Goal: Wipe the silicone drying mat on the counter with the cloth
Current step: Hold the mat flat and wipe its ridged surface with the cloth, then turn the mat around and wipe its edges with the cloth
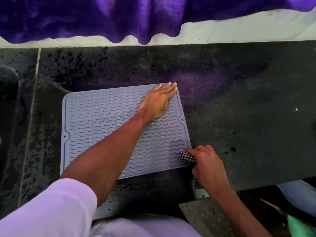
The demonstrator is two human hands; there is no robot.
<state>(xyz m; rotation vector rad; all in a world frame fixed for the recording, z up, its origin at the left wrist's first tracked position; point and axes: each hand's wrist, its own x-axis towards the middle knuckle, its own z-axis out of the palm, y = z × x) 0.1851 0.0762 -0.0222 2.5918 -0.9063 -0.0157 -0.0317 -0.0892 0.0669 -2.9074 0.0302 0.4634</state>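
Observation:
A grey silicone drying mat (102, 120) with wavy ridges lies flat on the dark stone counter (239, 100). My left hand (159, 101) rests palm down on the mat's far right corner, fingers stretched out and close together. My right hand (207, 165) is closed around a bunched black-and-white checked cloth (187, 156), which touches the mat at its near right corner. Part of the cloth hangs below my fist.
The counter is wet, with water drops left of and in front of the mat. A purple curtain (119, 17) hangs over the pale wall behind. A seam (29, 120) runs down the counter at left. The counter's front edge steps back at lower right.

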